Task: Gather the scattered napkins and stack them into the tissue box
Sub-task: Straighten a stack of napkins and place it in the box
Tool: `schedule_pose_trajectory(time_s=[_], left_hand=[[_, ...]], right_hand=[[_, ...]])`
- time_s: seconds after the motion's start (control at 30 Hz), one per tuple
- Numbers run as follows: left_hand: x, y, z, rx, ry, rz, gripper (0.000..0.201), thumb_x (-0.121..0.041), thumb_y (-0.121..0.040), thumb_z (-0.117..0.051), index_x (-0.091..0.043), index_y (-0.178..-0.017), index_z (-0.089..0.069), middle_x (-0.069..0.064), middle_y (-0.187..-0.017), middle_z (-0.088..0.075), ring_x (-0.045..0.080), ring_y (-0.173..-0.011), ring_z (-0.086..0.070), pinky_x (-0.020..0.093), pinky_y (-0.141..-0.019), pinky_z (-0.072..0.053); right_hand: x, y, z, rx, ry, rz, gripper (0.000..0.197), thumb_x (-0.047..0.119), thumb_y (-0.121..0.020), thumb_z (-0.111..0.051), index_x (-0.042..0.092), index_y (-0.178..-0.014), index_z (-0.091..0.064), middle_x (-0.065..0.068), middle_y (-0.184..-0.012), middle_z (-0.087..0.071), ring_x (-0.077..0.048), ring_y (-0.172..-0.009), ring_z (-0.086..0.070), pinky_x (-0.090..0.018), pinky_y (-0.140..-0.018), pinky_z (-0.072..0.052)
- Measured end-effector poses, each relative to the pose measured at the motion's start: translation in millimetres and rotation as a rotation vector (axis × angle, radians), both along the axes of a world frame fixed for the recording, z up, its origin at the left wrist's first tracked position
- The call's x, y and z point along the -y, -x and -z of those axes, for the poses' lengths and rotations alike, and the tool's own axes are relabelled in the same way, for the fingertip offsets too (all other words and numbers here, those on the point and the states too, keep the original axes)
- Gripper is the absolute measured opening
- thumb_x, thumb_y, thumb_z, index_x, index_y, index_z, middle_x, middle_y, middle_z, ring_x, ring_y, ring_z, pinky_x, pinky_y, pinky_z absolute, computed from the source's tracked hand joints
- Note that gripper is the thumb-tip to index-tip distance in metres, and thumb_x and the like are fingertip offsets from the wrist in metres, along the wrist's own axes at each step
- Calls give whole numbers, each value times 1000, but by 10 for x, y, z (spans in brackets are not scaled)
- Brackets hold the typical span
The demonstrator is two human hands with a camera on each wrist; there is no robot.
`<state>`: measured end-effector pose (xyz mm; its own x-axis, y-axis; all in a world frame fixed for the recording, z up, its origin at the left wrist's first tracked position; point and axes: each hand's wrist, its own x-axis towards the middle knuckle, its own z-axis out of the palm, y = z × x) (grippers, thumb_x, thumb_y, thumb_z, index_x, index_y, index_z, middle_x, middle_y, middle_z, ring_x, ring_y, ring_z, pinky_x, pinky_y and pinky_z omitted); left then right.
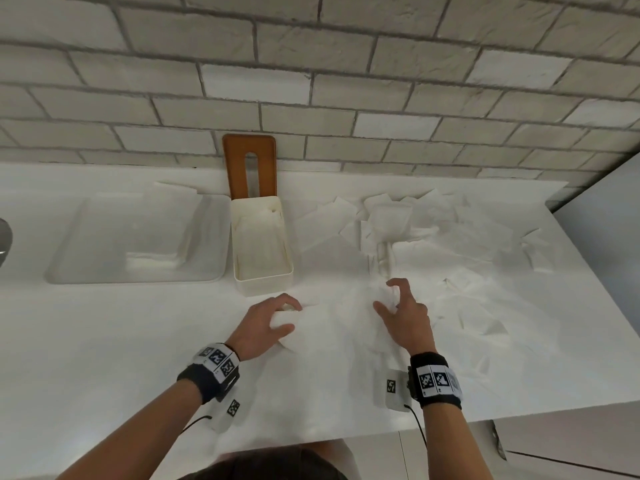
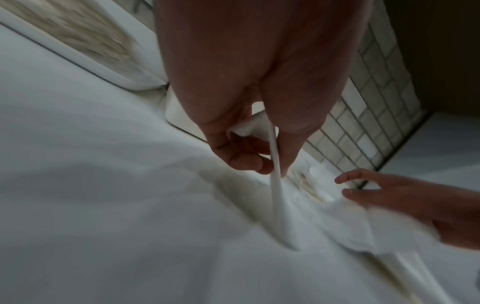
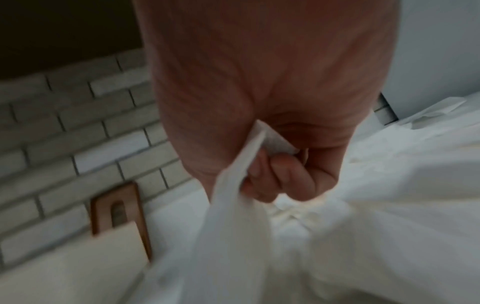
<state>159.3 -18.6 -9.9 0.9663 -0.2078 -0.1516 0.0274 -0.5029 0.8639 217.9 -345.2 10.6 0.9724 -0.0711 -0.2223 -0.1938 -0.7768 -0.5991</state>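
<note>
An open cream tissue box (image 1: 263,244) stands at the back of the white counter (image 1: 104,341), with napkins lying inside it. Its brown slotted lid (image 1: 249,168) leans on the wall behind. Several white napkins (image 1: 450,230) lie scattered to the right of the box. My left hand (image 1: 291,317) grips the left edge of a napkin (image 1: 332,327) in front of the box. In the left wrist view, thumb and fingers of the left hand (image 2: 272,162) pinch that sheet (image 2: 278,205). My right hand (image 1: 388,299) curls round bunched napkin (image 3: 233,216) at the pile's near edge.
A shallow white basin (image 1: 138,237) is sunk into the counter left of the box. A grey object (image 1: 3,240) shows at the far left edge. The brick wall (image 1: 381,81) runs along the back. The counter ends at the right (image 1: 588,306) and near my body.
</note>
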Motion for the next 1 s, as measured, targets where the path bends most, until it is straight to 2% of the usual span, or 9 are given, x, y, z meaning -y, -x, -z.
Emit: schedule_pose_trajectory(time_s=[0.07, 0.13, 0.17, 0.27, 0.4, 0.53, 0.67, 0.83, 1.0], left_hand=[[-85, 11, -68, 22, 3, -39, 33, -15, -89, -82, -41, -105, -68, -23, -107, -69, 5, -104, -63, 23, -91, -46], [-174, -7, -179, 36, 15, -95, 27, -17, -88, -85, -36, -101, -70, -22, -98, -67, 6, -97, -61, 20, -85, -45], [-224, -18, -234, 42, 22, -117, 27, -19, -87, -86, -36, -102, -71, -21, -97, -67, 6, -95, -61, 18, -84, -45], [-404, -46, -312, 21, -13, -135, 37, -24, -83, -90, -39, -113, -72, -12, -98, -67, 3, -95, -63, 12, -83, -45], [-625, -13, -273, -54, -191, -91, 25, -28, -84, -90, -40, -100, -76, -20, -102, -73, -9, -104, -64, 12, -85, -42], [-827, 30, -377, -32, -218, -138, 14, -24, -85, -87, -33, -85, -76, -17, -93, -76, -3, -96, -67, 18, -84, -44], [-1012, 82, -666, 24, -153, -178, 17, -23, -87, -87, -29, -84, -71, -14, -88, -74, 7, -88, -67, 19, -78, -48], [-1252, 92, -1053, 90, -50, -259, 11, -21, -88, -87, -26, -91, -78, -13, -99, -79, 4, -103, -72, 15, -92, -49], [-1355, 57, -1297, 172, -57, -368, 13, -22, -83, -90, -30, -90, -83, -20, -97, -80, -9, -88, -69, 3, -79, -42]], right_hand=[[-88, -45, -171, 41, -114, -43, 43, 35, -96, -76, 41, -129, -48, 5, -57, -51, -14, -61, -53, -29, -64, -46], [-227, -102, -392, 58, -220, -91, 37, 33, -95, -78, 44, -121, -54, -7, -53, -49, -13, -51, -48, -20, -58, -43], [-317, -138, -511, 52, -269, -113, 31, 33, -95, -79, 43, -117, -59, -11, -58, -56, -12, -54, -52, -18, -59, -43], [-655, -305, -810, 28, -377, -179, 12, 32, -95, -80, 38, -103, -74, 0, -74, -74, -6, -68, -65, -14, -64, -46], [-1109, -606, -1099, 91, -569, -257, 11, 16, -100, -75, 24, -104, -82, 12, -92, -80, -5, -88, -70, -18, -74, -51], [-1527, -852, -1473, 226, -803, -320, 17, 6, -102, -71, 11, -115, -80, 3, -120, -78, -9, -111, -66, -24, -79, -54], [-1860, -1007, -1631, 346, -925, -218, 19, 8, -96, -79, 14, -114, -79, 14, -115, -77, 1, -116, -66, -25, -97, -53], [-2201, -1034, -1100, 223, -600, -160, 22, 19, -93, -82, 26, -114, -78, 11, -117, -75, 2, -103, -70, -18, -89, -51], [-2465, -946, -507, -64, -139, -313, 44, 9, -94, -71, 13, -137, -65, -7, -140, -63, -25, -131, -60, -23, -106, -44]])
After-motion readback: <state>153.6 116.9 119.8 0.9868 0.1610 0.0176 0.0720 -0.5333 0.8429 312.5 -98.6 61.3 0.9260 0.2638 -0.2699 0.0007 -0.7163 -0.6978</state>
